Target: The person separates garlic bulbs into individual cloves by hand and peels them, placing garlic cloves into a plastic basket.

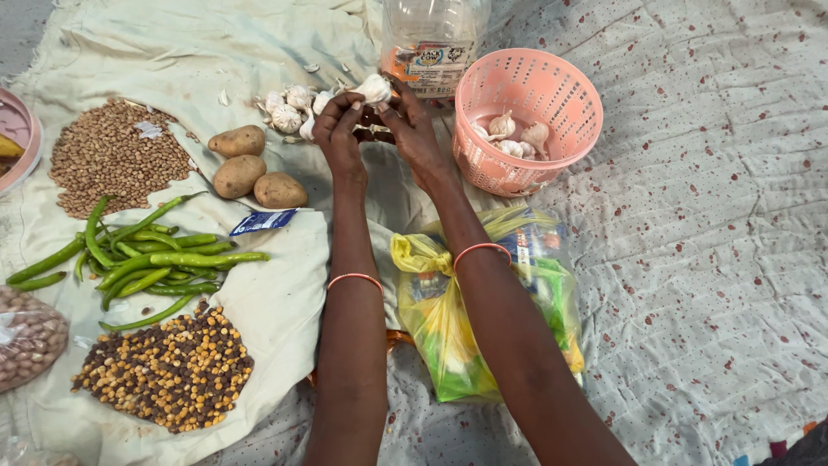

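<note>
Both my hands meet over the cloth near the top centre, gripping one white garlic bulb (374,87) between their fingertips. My left hand (338,131) holds it from the left, my right hand (414,129) from the right. Just left of them lies a small pile of garlic bulbs (291,110) with loose bits of skin around it. To the right stands a pink perforated plastic basket (528,121) with several garlic bulbs (512,136) inside. Each wrist wears a thin orange bangle.
Three potatoes (247,166), a heap of brown beans (116,157), green chillies (142,255) and mixed yellow-brown pulses (171,362) lie on the pale cloth at left. A clear plastic bottle (429,39) stands behind my hands. A yellow-green plastic bag (483,302) lies under my forearms.
</note>
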